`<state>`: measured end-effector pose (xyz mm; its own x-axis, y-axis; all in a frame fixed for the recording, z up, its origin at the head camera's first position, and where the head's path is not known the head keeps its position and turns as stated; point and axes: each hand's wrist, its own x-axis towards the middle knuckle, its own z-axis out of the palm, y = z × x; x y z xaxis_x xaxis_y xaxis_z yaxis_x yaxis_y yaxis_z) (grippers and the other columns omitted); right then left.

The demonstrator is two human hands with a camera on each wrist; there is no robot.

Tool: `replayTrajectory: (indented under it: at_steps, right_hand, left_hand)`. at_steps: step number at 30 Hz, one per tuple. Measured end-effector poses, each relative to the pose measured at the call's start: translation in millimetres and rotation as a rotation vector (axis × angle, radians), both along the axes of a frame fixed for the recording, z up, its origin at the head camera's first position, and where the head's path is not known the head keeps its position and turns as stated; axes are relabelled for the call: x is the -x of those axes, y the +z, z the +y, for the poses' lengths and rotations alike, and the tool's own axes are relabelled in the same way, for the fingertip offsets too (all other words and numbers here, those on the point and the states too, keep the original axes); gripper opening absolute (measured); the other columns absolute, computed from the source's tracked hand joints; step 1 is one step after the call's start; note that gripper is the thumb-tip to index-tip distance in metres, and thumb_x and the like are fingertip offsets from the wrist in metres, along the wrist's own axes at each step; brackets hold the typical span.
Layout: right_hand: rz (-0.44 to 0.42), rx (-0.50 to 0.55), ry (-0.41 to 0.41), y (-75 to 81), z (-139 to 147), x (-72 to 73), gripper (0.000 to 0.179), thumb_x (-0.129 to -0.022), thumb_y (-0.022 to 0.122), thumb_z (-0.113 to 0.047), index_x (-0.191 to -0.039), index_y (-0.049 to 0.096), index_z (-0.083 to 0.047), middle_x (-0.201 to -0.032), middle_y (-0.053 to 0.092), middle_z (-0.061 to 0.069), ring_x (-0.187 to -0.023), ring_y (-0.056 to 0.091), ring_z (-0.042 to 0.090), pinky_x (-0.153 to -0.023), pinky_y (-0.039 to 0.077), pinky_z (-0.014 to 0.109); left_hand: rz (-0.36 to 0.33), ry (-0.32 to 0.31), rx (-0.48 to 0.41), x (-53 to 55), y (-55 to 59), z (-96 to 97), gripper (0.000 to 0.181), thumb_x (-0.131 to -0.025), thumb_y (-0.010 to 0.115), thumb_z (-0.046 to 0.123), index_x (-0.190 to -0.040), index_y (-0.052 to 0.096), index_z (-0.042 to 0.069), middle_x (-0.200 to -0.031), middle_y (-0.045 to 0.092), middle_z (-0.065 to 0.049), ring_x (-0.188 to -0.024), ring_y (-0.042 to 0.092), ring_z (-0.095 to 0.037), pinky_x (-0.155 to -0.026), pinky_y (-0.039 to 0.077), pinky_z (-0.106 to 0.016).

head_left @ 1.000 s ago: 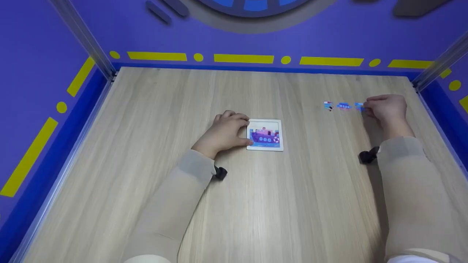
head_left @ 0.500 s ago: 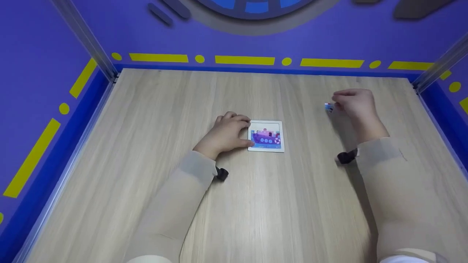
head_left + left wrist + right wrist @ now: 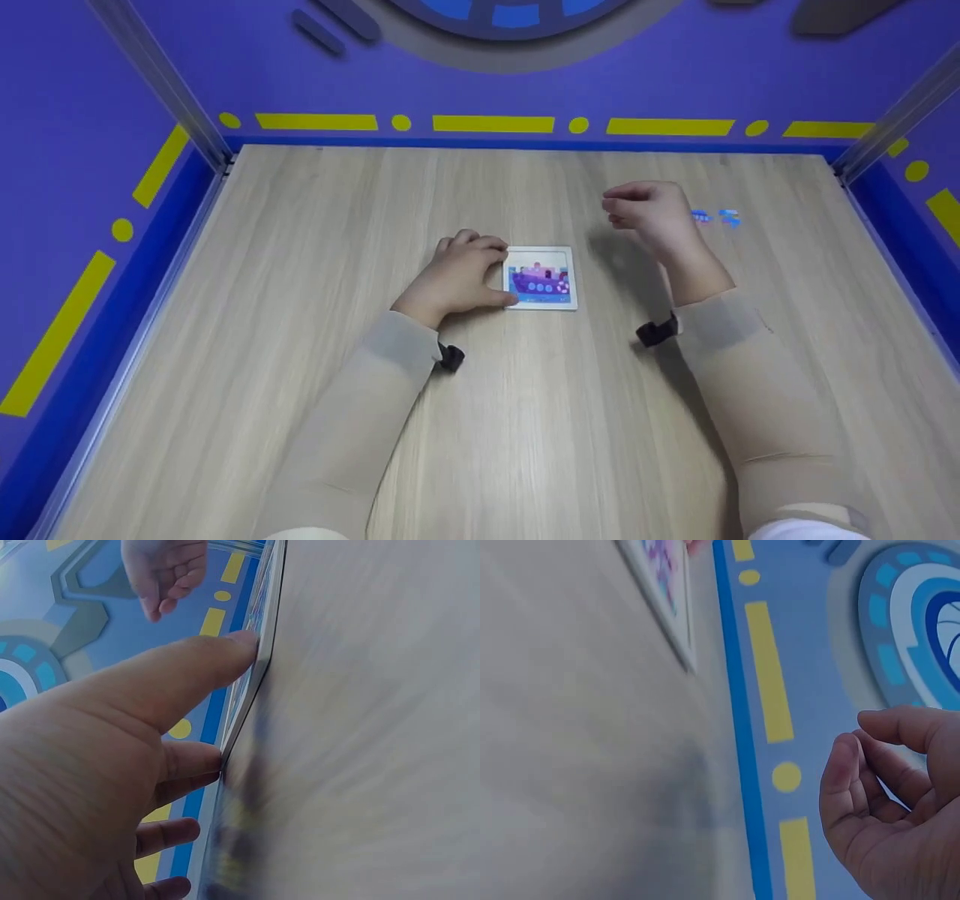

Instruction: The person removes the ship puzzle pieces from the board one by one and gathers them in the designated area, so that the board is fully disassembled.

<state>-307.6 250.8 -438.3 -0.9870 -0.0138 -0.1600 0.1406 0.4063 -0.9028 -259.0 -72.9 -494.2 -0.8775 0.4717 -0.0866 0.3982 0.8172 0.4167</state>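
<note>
A small square jigsaw puzzle [image 3: 541, 283] in a white frame lies mid-table, showing a purple and pink ship on blue water, with bare white along its upper part. My left hand [image 3: 459, 276] holds its left side, thumb on the near corner and fingertips at the far corner. Seen from the left wrist, the thumb overlaps the puzzle's edge [image 3: 262, 660]. Up and to the right of the puzzle, my right hand [image 3: 656, 214] is raised over the table, fingers loosely curled. In the right wrist view nothing shows between its thumb [image 3: 889, 724] and forefinger.
Two small blue puzzle pieces, one [image 3: 701, 216] and another [image 3: 729, 218], lie to the right beyond my right hand. Blue walls with yellow dashes [image 3: 493, 124] enclose the wooden table [image 3: 517, 420] at the back and sides.
My right hand has moved left from the rightmost puzzle piece, passing over the row towards the puzzle; the leftmost piece is now hidden behind it. My left hand keeps its hold.
</note>
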Motion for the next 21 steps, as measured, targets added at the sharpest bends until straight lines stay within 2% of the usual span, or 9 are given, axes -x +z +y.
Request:
replayTrajectory:
  at_steps: [7, 11, 15, 21]
  right_hand:
    - [0.016, 0.02, 0.042, -0.7, -29.7, -13.0, 0.034, -0.111, 0.074, -0.027, -0.138, 0.078, -0.007, -0.13, 0.075, 0.008, -0.107, 0.071, 0.019, -0.092, 0.063, 0.02]
    - [0.016, 0.016, 0.097, -3.4, -39.7, -17.8, 0.036, -0.111, 0.074, -0.028, -0.139, 0.078, -0.005, -0.13, 0.075, 0.008, -0.107, 0.071, 0.019, -0.093, 0.063, 0.021]
    - [-0.007, 0.01, 0.156, -10.0, -47.0, -22.0, 0.039, -0.11, 0.074, -0.026, -0.141, 0.076, -0.002, -0.128, 0.075, 0.01, -0.109, 0.071, 0.02, -0.095, 0.063, 0.022]
    - [-0.037, -0.028, 0.2, -20.2, -57.0, -25.7, 0.04, -0.109, 0.073, -0.026, -0.141, 0.076, -0.002, -0.131, 0.075, 0.013, -0.11, 0.07, 0.022, -0.095, 0.062, 0.024]
  left_hand:
    - [-0.001, 0.001, 0.008, -2.0, -1.4, 2.1, 0.091, -0.089, 0.089, 0.068, -0.159, 0.067, 0.015, -0.171, 0.057, 0.002, -0.16, 0.043, -0.029, -0.134, 0.03, -0.056]
    - [0.015, 0.004, 0.017, -1.3, 0.1, 1.9, 0.093, -0.086, 0.089, 0.071, -0.158, 0.068, 0.016, -0.169, 0.058, 0.003, -0.158, 0.044, -0.028, -0.133, 0.031, -0.055]
    - [0.015, 0.008, 0.028, -1.4, 1.3, 0.9, 0.093, -0.086, 0.09, 0.071, -0.158, 0.068, 0.016, -0.168, 0.058, 0.003, -0.157, 0.044, -0.028, -0.133, 0.031, -0.055]
    - [0.007, 0.0, 0.016, -1.9, 3.6, 1.9, 0.093, -0.087, 0.088, 0.071, -0.159, 0.067, 0.016, -0.17, 0.057, 0.002, -0.16, 0.042, -0.031, -0.134, 0.03, -0.057]
